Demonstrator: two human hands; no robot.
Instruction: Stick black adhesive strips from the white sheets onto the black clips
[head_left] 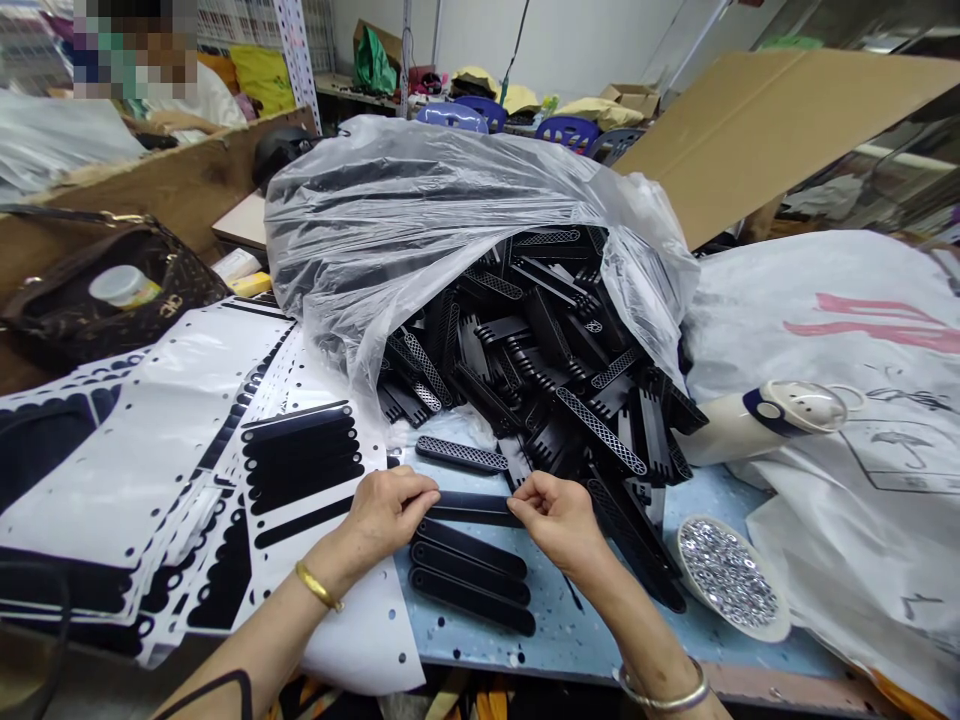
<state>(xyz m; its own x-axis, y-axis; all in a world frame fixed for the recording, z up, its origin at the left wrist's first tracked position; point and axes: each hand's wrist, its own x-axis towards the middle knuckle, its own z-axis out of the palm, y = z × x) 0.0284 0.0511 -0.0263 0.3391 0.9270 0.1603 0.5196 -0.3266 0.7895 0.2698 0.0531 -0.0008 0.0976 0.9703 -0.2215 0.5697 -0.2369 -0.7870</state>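
Note:
A black strip (472,508) is pinched at its left end by my left hand (386,515) and at its right end by my right hand (555,515). Just below it, several black strips (472,590) lie side by side on the blue table (450,645). Left of my left hand is a white sheet (360,640) bearing black adhesive strips (304,455). Beyond my hands, a black piece with a lattice pattern (461,453) lies before a heap of black slotted parts (540,350), which spills from a clear plastic bag (450,190).
A bowl of small metal rings (727,578) stands at the right, near a white bottle (772,418) and a large white sack (847,290). Brown cardboard (780,120) leans behind. At the left are a brown handbag (112,290), more sheets (142,420) and a seated person.

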